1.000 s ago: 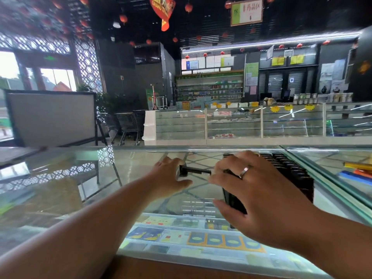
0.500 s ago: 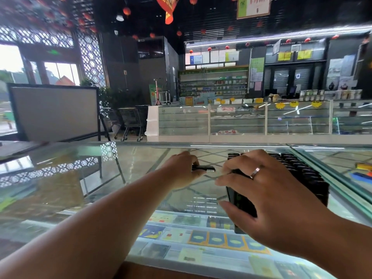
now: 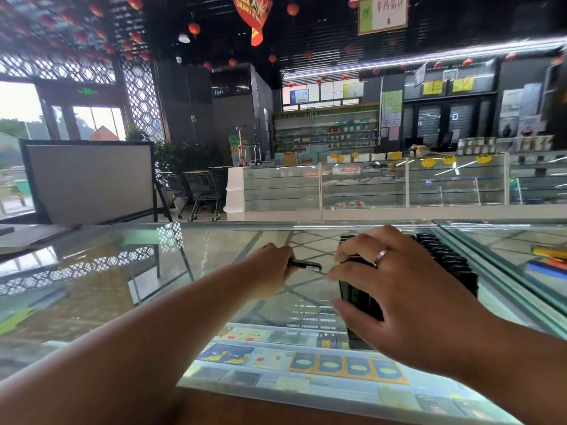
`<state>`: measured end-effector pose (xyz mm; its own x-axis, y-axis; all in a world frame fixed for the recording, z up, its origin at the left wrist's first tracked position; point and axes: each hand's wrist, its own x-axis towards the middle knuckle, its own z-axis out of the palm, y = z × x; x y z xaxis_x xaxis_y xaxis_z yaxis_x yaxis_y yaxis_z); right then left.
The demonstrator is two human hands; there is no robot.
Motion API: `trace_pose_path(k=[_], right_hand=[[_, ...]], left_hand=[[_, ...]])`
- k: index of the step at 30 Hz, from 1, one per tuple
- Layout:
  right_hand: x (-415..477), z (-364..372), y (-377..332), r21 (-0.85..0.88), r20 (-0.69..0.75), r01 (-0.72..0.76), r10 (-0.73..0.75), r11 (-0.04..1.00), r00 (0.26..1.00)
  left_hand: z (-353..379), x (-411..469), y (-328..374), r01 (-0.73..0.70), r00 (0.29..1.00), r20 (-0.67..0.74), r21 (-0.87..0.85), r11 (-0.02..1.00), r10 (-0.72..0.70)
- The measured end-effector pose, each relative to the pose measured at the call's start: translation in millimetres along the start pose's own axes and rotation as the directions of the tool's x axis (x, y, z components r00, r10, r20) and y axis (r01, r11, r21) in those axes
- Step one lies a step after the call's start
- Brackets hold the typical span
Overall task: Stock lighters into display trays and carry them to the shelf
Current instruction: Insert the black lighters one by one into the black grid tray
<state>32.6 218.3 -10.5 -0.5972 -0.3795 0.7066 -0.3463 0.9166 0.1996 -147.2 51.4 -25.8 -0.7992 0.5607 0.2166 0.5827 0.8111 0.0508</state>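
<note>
Mostly the glass counter (image 3: 184, 271) lies bare and reflective to the left of the left hand (image 3: 270, 268), smooth room running out to its straight far edge. That hand's fingers are curled round a slim black lighter (image 3: 305, 265), held level over the glass with its tip pointing at the right hand (image 3: 405, 302), a small gap between them. The right hand (a plain metal ring (image 3: 380, 258) on one finger) arches over the near end of the display tray (image 3: 451, 265), thumb on the near side, fingers spread and bent over the top, clamping it. The tray is a long black block, ribbed with rows of dark lighters, standing on the glass just beside the slanting seam to the neighbouring case (image 3: 503, 240). A brown wooden lip (image 3: 276, 409) borders the near edge.
</note>
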Motion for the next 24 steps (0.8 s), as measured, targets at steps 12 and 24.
trace_pose_path(k=[12, 24], right_hand=[[3, -16, 3, 0.023, 0.000, -0.077, 0.077, 0.997, 0.997], [10, -45, 11, 0.143, -0.113, -0.217, 0.234, 0.966, 0.966]], left_hand=[[-42, -44, 31, -0.275, 0.930, -0.300, -0.180, 0.944, 0.213], [-73, -65, 77, -0.480, 0.769, -0.514, -0.072, 0.874, 0.380]])
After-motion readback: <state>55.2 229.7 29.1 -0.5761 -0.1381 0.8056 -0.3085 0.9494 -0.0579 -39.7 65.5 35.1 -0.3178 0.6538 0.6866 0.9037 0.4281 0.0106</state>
